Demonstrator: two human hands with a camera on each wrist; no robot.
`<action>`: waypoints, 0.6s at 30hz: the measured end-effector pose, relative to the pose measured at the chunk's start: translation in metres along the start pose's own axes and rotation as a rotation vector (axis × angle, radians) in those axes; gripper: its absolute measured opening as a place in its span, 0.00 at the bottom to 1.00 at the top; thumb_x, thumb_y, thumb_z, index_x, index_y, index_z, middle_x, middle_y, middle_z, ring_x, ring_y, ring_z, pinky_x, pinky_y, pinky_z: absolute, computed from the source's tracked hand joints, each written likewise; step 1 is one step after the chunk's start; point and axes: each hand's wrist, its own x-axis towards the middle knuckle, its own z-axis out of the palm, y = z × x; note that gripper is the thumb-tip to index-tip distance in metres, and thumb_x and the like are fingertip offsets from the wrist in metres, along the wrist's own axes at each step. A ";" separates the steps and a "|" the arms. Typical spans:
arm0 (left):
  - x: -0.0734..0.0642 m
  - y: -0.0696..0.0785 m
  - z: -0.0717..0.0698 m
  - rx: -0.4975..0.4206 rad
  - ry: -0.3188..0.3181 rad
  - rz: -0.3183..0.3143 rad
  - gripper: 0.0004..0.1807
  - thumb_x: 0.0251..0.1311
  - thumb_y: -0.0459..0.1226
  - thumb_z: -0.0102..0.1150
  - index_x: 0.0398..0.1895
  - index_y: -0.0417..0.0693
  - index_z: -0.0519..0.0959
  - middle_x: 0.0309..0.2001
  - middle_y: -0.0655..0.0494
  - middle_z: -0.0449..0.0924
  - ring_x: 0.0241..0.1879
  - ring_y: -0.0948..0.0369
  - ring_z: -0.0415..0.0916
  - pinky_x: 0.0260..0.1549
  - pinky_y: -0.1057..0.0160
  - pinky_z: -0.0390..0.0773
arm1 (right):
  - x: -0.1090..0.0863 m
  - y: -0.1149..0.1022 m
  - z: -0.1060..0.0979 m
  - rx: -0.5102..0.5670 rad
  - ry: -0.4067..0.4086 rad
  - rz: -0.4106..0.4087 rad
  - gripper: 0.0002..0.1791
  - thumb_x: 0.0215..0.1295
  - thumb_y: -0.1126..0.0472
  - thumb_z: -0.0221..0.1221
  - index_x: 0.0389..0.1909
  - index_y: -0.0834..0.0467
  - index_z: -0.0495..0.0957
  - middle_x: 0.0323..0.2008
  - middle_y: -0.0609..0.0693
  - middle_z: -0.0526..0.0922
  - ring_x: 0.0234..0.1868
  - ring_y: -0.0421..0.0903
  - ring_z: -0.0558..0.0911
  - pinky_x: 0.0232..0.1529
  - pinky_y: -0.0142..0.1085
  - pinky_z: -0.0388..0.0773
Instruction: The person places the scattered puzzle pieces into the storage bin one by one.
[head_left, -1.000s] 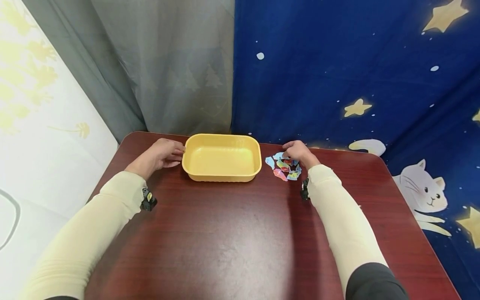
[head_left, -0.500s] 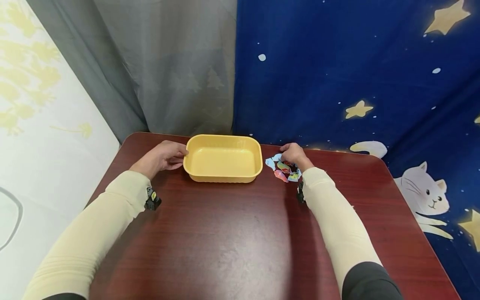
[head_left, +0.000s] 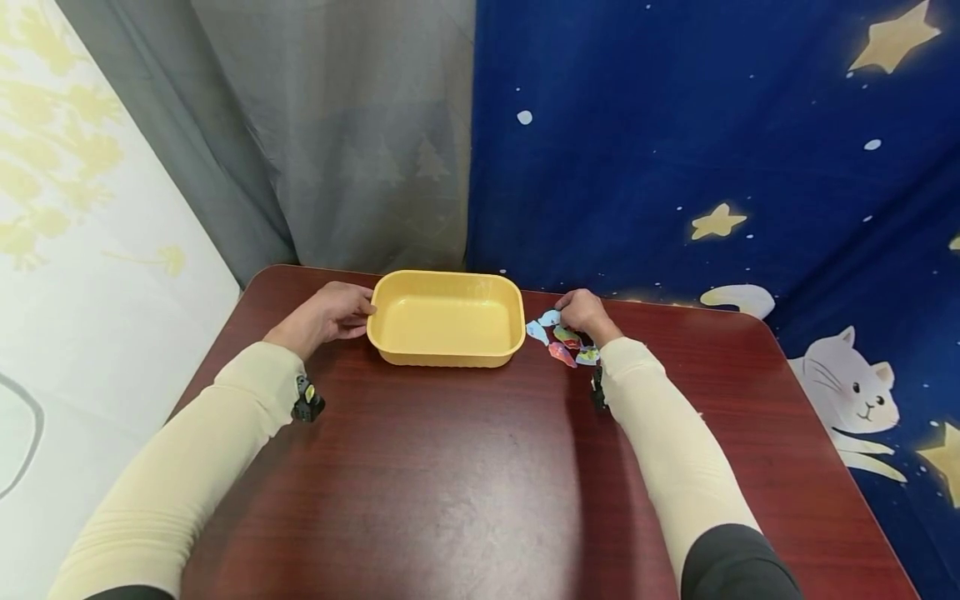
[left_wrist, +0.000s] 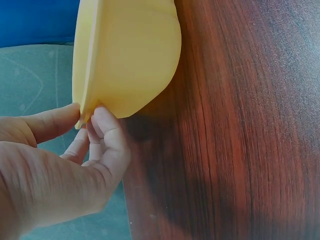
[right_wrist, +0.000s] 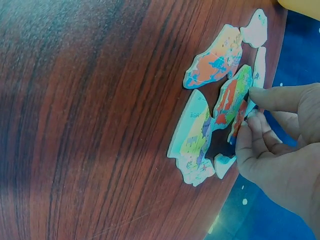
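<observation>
My left hand (head_left: 330, 312) pinches the left rim of a yellow plastic basin (head_left: 446, 325), thumb on one side of the rim and fingers under it, as the left wrist view shows. To the right of the basin lies a cluster of flat, map-printed puzzle pieces. My right hand (right_wrist: 280, 135) reaches over their far side and pinches a light blue puzzle piece (right_wrist: 251, 106), mostly hidden by the fingers. Nearby are an orange and blue piece (right_wrist: 215, 57), a green and red piece (right_wrist: 234, 97) and a pale piece (right_wrist: 256, 28).
The brown wooden table (head_left: 450, 467) ends just behind the basin. A grey curtain (head_left: 360, 133) and a blue starry curtain (head_left: 600, 167) hang beyond the back edge. White patterned cloth (head_left: 90, 250) is on the left.
My left fingers have closed in on the basin's rim. The right hand has shifted a little left over the puzzle pieces, and the light blue ones at the left have slid slightly towards the basin.
</observation>
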 end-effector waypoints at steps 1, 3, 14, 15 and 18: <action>0.000 0.000 0.000 0.002 0.001 0.003 0.28 0.69 0.32 0.49 0.72 0.48 0.63 0.48 0.52 0.69 0.34 0.63 0.76 0.35 0.67 0.81 | 0.000 0.000 0.000 0.000 0.003 0.003 0.18 0.56 0.70 0.57 0.49 0.63 0.81 0.51 0.60 0.81 0.43 0.53 0.75 0.35 0.35 0.74; -0.001 0.000 0.000 0.003 0.003 0.007 0.28 0.69 0.31 0.49 0.72 0.48 0.63 0.48 0.51 0.69 0.33 0.63 0.76 0.34 0.68 0.81 | 0.000 0.000 0.000 -0.006 0.005 0.006 0.17 0.56 0.70 0.57 0.48 0.63 0.81 0.50 0.60 0.81 0.44 0.53 0.75 0.36 0.35 0.74; -0.003 -0.002 0.001 0.004 0.008 0.028 0.27 0.67 0.30 0.50 0.70 0.45 0.65 0.41 0.54 0.73 0.30 0.64 0.77 0.35 0.67 0.81 | 0.001 0.002 0.003 0.019 -0.022 0.031 0.20 0.59 0.64 0.63 0.54 0.62 0.78 0.56 0.60 0.78 0.54 0.56 0.75 0.57 0.47 0.75; -0.003 -0.002 0.001 0.004 0.010 0.028 0.27 0.67 0.30 0.50 0.70 0.45 0.66 0.40 0.54 0.73 0.30 0.64 0.77 0.35 0.66 0.81 | 0.001 0.001 0.003 0.015 -0.023 0.029 0.21 0.59 0.64 0.63 0.55 0.62 0.78 0.57 0.60 0.77 0.54 0.56 0.75 0.57 0.48 0.75; -0.003 -0.001 0.001 0.008 0.019 0.026 0.26 0.67 0.31 0.50 0.69 0.46 0.66 0.41 0.53 0.73 0.30 0.64 0.77 0.36 0.66 0.82 | 0.001 -0.001 0.002 -0.005 -0.027 0.023 0.21 0.59 0.64 0.62 0.55 0.63 0.78 0.56 0.61 0.78 0.53 0.56 0.75 0.56 0.47 0.76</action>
